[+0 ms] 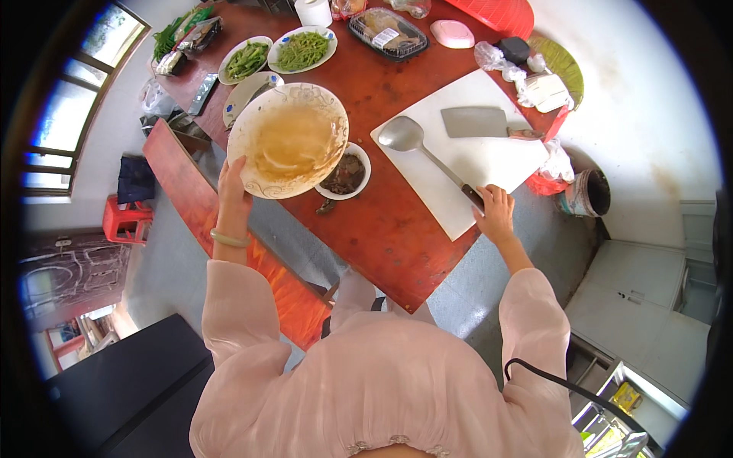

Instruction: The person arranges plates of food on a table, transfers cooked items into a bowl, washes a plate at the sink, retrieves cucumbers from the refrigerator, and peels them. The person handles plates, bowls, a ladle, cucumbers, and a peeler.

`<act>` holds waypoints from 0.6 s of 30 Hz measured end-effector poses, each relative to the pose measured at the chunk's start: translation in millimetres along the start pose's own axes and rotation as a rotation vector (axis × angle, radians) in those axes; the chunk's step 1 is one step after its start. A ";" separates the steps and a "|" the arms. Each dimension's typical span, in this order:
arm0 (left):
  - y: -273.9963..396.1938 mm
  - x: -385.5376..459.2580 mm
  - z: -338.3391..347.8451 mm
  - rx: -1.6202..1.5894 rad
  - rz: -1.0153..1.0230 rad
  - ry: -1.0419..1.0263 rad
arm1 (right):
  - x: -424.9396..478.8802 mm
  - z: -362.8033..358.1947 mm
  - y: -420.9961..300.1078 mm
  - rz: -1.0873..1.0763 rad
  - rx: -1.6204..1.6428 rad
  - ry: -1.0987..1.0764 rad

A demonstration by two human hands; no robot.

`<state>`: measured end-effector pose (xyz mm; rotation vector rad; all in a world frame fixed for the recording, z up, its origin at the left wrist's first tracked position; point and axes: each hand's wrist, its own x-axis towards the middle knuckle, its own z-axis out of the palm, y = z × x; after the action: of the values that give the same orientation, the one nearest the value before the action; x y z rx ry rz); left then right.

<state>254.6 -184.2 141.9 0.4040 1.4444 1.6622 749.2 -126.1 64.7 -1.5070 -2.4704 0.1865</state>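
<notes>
My left hand [233,184] grips the near left rim of a large patterned bowl [289,140] with brown sauce smeared over its inside, tilted towards me. Below and right of it, partly covered by it, a small white bowl [365,182] holds dark cooked food [348,174]. My right hand [493,209] is closed around the dark handle of a metal wok spatula [402,134], whose round head lies on a white cutting board [458,189]. Behind the spatula, a cleaver [474,122] rests flat on the board.
Plates of green vegetables [302,50], a partly hidden plate [230,104], a black food tray [389,34] and a pink dish [452,34] stand farther back on the red table [395,257]. Plastic bags [554,160] hang at the right edge. A wooden bench [189,183] runs along the left.
</notes>
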 end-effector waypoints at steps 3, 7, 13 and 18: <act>5.3 4.7 6.1 -0.045 -0.011 -0.081 | 14.4 12.6 -71.9 -0.107 0.228 0.046; 19.8 12.7 15.8 -0.050 -0.024 -0.108 | 65.2 45.6 -186.5 0.673 1.402 -0.578; 35.0 23.4 10.5 -0.039 -0.058 -0.183 | 96.8 77.4 -209.1 0.737 1.319 -0.393; 27.6 40.7 5.4 -0.083 -0.082 -0.234 | 145.5 55.2 -214.9 0.683 1.319 -0.332</act>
<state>224.6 -147.9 156.9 0.4695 1.2002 1.5488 486.3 -94.7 81.6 -1.5087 -1.1794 1.8159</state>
